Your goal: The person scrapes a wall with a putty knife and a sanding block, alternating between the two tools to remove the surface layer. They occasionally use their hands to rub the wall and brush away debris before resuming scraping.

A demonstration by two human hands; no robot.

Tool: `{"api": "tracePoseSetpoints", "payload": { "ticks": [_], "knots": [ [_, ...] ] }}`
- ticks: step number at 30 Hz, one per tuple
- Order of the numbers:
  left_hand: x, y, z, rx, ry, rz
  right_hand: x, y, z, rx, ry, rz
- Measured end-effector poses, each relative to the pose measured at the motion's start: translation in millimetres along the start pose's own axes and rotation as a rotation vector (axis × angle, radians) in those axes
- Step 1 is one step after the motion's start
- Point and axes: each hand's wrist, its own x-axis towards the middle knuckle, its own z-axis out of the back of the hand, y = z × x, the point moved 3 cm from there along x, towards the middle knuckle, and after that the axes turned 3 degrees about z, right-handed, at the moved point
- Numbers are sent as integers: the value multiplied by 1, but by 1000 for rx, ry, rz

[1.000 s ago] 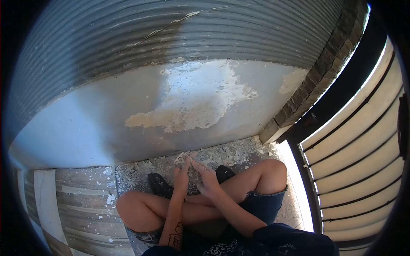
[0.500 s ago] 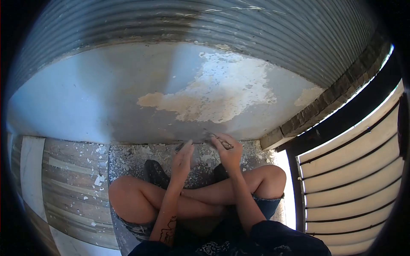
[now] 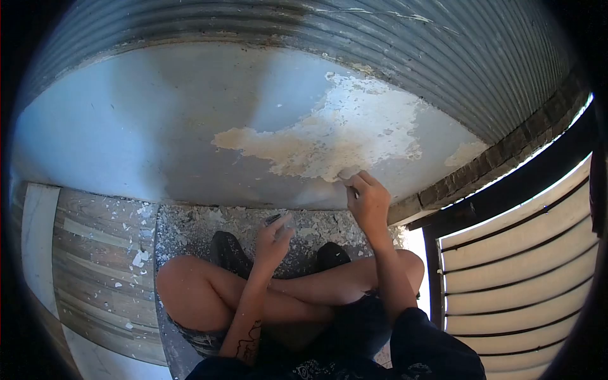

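Raised to the wall, my right hand (image 3: 369, 201) pinches a small flat, thin piece (image 3: 348, 173), scraper-like in shape. Its edge is at the lower border of the bare patch (image 3: 316, 149), where the grey paint has come off the wall (image 3: 196, 139). Lower down, over the littered ground, my left hand (image 3: 272, 246) has its fingers curled by a small dark object (image 3: 273, 219). Blur keeps me from making out what that object is.
Paint flakes (image 3: 183, 231) cover the ground between my crossed legs (image 3: 297, 291) and the wall. Corrugated metal sheeting (image 3: 190, 28) runs above it. On the right are a dark post (image 3: 487, 202) and a slatted panel (image 3: 513, 278); wood-look tiles (image 3: 101, 253) lie left.
My right hand has moved up and right, from near the wall's foot to the patch's lower edge. My left hand has stayed low, turning slightly. The view has shifted a little.
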Motion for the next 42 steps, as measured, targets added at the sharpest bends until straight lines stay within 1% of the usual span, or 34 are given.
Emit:
{"api": "tracePoseSetpoints", "payload": {
  "ticks": [1, 3, 4, 6, 7, 9, 10, 12, 14, 15, 16, 18, 19, 21, 22, 24, 27, 28, 30, 31, 33, 34, 36, 39, 42],
  "knots": [
    [2, 0, 0, -4, -5, -5, 2, -3, 0, 0, -3, 8],
    [1, 1, 1, 15, -26, -55, -1, -7, 1, 51, 126, 51],
    [3, 4, 1, 14, -28, -57, -1, -5, 2, 51, 124, 54],
    [5, 6, 1, 79, -95, -261, 2, -3, 8, 43, 117, 22],
    [4, 9, 0, 79, -94, -257, 2, -5, 6, 44, 121, 20],
    [5, 16, -1, 137, -47, -68, 5, -10, 0, 56, 139, 54],
    [4, 17, -1, 137, -46, -65, 3, -10, 5, 57, 142, 53],
    [5, 14, -2, 159, 25, -118, 3, -9, 14, 124, 144, -13],
    [9, 23, -1, 172, 2, -137, 4, -10, 3, 110, 125, 11],
    [8, 17, -2, 187, -13, -156, 2, -12, -2, 91, 105, 27],
    [4, 11, -2, 190, -6, -155, -2, -15, -5, 89, 105, 20],
    [0, -1, -1, 158, 58, -94, -3, -12, -13, 58, 169, 76],
    [0, 2, -1, 156, 51, -90, -3, -10, -10, 63, 174, 81],
    [3, 12, -2, 92, 22, -129, -2, -11, 4, 151, 49, -20],
    [5, 19, -4, 91, 22, -125, -2, -12, -2, 152, 54, -20],
    [8, 29, -7, 146, -8, -159, -3, -12, -15, 111, 143, -5],
    [7, 38, -11, 241, 0, -143, -3, -6, -3, 158, 102, -31],
    [5, 26, -9, 239, -7, -138, -2, -5, -2, 163, 107, -26],
    [2, 10, -6, 98, 84, 103, -2, -7, 0, 167, 58, -66],
    [2, 16, -9, 100, 85, 106, -3, -7, -3, 168, 60, -69],
    [5, 22, -12, 99, -23, -54, -2, -5, -13, 71, 139, 22],
    [5, 22, -12, 97, -29, -54, 0, -4, -11, 74, 140, 28],
    [2, 21, -12, 57, 0, -19, 0, -3, 4, 186, 33, -41],
    [2, 21, -13, 53, -15, -16, 0, -8, -13, 170, 69, -5],
    [0, 22, -17, 58, 30, -18, -1, -5, -6, 155, 81, -8]
  ]
}}
